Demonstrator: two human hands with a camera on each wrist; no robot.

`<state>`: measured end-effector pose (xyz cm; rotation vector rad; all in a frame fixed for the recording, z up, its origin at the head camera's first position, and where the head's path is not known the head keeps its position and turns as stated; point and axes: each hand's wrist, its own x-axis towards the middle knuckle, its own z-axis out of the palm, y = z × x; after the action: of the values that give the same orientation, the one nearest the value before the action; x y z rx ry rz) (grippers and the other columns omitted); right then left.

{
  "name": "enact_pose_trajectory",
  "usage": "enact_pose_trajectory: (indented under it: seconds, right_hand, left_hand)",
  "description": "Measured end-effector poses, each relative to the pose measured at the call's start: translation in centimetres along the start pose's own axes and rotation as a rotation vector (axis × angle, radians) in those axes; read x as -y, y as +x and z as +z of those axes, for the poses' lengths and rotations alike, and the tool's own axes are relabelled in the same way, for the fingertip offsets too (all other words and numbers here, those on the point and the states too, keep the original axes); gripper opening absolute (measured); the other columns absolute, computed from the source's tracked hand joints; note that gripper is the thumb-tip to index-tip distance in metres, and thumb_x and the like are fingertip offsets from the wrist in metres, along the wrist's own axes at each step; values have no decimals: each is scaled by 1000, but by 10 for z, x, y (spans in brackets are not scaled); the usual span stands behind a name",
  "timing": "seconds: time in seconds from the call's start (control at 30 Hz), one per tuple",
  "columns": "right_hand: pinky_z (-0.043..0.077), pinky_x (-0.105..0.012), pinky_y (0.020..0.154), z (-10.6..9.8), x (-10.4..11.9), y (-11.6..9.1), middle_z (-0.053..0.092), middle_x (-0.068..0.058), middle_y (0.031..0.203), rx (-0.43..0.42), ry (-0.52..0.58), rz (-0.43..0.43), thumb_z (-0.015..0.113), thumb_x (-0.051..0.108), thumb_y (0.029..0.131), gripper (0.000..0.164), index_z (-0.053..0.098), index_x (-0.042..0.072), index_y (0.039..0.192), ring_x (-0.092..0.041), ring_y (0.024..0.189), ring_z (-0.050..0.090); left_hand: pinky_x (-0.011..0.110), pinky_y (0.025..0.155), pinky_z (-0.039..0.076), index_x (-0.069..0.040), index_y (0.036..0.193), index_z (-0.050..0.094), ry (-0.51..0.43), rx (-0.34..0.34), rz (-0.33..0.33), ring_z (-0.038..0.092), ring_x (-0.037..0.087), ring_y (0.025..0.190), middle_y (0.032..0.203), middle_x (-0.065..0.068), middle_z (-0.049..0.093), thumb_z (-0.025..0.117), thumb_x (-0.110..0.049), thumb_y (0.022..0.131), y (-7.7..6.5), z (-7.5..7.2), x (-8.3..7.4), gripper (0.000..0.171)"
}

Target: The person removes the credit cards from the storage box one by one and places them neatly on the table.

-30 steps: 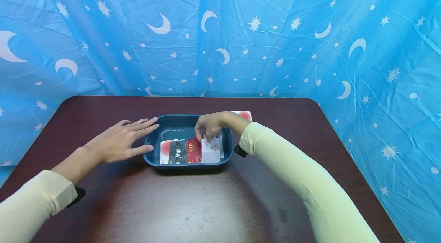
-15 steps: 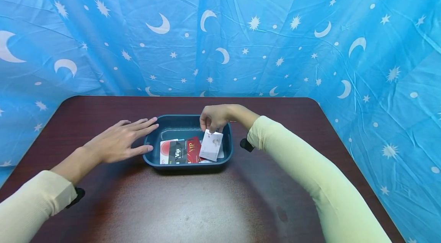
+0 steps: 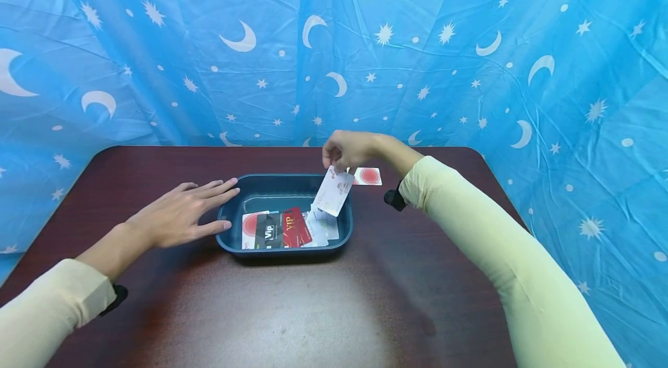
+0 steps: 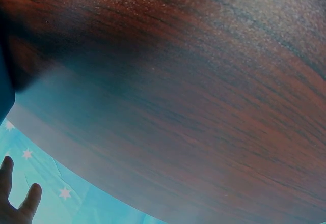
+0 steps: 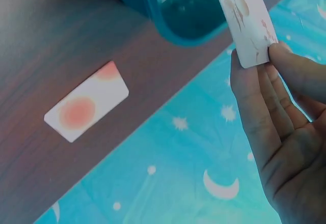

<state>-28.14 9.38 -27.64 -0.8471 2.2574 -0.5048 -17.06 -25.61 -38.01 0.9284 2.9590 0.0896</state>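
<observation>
Between thumb and fingers my right hand (image 3: 352, 150) pinches a white card (image 3: 335, 193) by its upper end, tilted over the right side of a dark blue tray (image 3: 271, 178). In the right wrist view the card (image 5: 244, 25) shows a brown and pink floral print. Spread, straight fingers of my left hand (image 3: 182, 214) rest at the tray's left rim. Inside the tray lie a white card with a red circle (image 3: 249, 230), a black Vip card (image 3: 268, 232), a red VIP card (image 3: 296, 229) and pale cards (image 3: 320, 228), overlapping in a row.
On the dark wood table (image 3: 292, 304), behind the tray's right corner, lies a white card with a red circle (image 3: 369, 176). A blue curtain (image 3: 334, 55) with stars and moons hangs behind the table's far edge.
My right hand has lifted the white card up from the row, moving it back and to the right. Pale cards beneath it now show. The left hand stays still.
</observation>
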Motion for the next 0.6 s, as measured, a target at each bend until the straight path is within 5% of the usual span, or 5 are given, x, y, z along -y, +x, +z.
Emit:
enact_pose_trajectory:
  seconds: [0.6]
  right_hand:
    - [58, -34, 67, -35, -44, -33, 67, -20, 108, -342, 37, 64, 55, -6, 97, 22, 68, -5, 115, -29, 92, 64]
  left_hand:
    - [65, 106, 34, -11, 152, 43, 2, -7, 7, 40, 40, 140, 158, 13, 36, 56, -57, 94, 0, 0, -1, 75]
